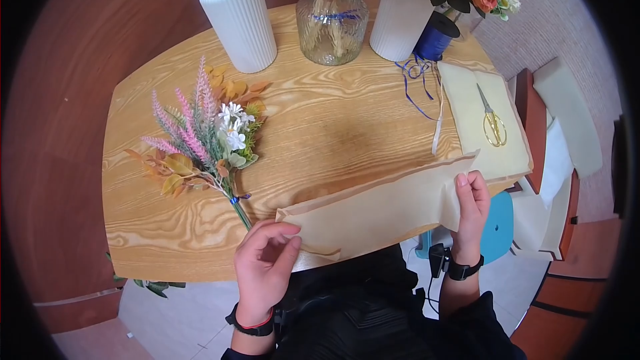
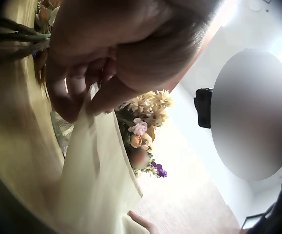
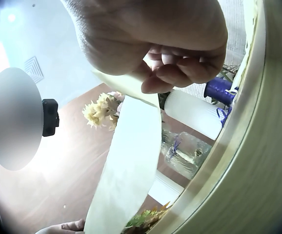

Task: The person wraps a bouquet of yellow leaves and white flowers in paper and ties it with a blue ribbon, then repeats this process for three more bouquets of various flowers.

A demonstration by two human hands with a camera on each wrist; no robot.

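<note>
A long folded strip of tan paper (image 1: 373,210) stretches between both hands along the table's front edge. At its left end my left hand (image 1: 263,267) pinches the paper between thumb and fingers; the left wrist view shows the paper (image 2: 94,165) hanging from that pinch. My right hand (image 1: 472,213) grips the other end, thumb on the near face. In the right wrist view the paper (image 3: 131,156) runs down from the right hand (image 3: 165,53). Left of the paper lies a bouquet (image 1: 207,133) of pink, white and orange stems, tied with blue ribbon (image 1: 235,200).
A white ribbed vase (image 1: 241,23), a glass vase (image 1: 332,23) and another white vase (image 1: 400,17) stand at the back. Beside them is a blue ribbon spool (image 1: 437,37). Gold-handled scissors (image 1: 494,127) lie on stacked paper (image 1: 463,103) at the right.
</note>
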